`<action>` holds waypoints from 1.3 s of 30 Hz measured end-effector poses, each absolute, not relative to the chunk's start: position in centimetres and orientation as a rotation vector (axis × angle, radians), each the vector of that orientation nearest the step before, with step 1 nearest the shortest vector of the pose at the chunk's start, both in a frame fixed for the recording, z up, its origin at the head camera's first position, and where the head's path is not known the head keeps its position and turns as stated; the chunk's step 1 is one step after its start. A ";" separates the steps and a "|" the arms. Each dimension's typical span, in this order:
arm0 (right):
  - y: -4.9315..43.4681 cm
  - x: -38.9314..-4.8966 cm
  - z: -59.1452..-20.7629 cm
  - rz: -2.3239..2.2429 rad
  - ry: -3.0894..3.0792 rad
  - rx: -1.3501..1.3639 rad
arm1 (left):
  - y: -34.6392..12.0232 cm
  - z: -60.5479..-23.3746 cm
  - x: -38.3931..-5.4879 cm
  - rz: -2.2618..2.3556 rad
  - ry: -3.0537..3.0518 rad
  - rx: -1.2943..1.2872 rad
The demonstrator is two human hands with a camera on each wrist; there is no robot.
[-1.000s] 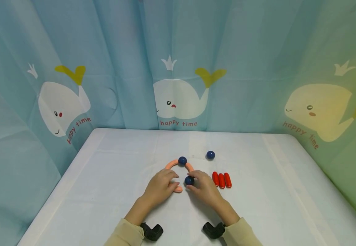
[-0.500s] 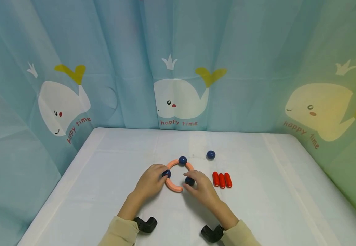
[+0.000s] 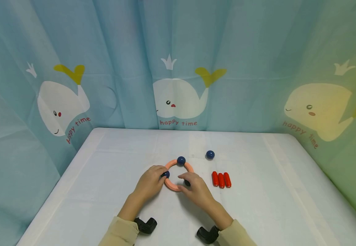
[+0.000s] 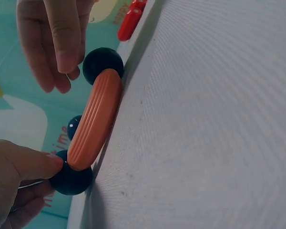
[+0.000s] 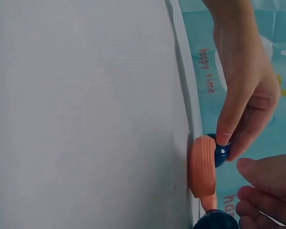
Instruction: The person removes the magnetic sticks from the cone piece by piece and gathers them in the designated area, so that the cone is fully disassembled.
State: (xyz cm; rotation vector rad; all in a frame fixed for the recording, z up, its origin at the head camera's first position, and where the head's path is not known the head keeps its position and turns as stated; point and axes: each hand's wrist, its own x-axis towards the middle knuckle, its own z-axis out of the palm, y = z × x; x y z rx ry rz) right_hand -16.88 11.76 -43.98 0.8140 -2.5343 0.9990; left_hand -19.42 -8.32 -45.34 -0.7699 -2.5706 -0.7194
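A ring of orange curved rods [image 3: 171, 186] and dark blue balls lies flat in the head view. My left hand [image 3: 149, 180] pinches the blue ball [image 4: 72, 179] on the ring's left side between thumb and fingers. In the left wrist view, the near rod [image 4: 96, 119] runs from that ball to the right-hand blue ball [image 4: 103, 66] and touches both. My right hand [image 3: 198, 190] hovers beside this second ball, partly hiding it in the head view; its thumb and fingers are apart and hold nothing. Another blue ball [image 3: 181, 161] sits at the ring's top.
A loose blue ball [image 3: 210, 154] lies behind and right of the ring. Several red rods [image 3: 221, 180] stand side by side on the right of the white table [image 3: 264, 205]. A whale-print curtain [image 3: 245, 68] hangs behind the table.
My left hand has shifted left, from over the ring to the left ball. The right hand has let go of the right ball and moved slightly left. The lower rod now meets that ball.
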 end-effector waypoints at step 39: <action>7.5 -16.6 -44.8 0.742 -2.727 0.791 | -8.1 -45.0 -18.9 -0.768 -2.660 -0.778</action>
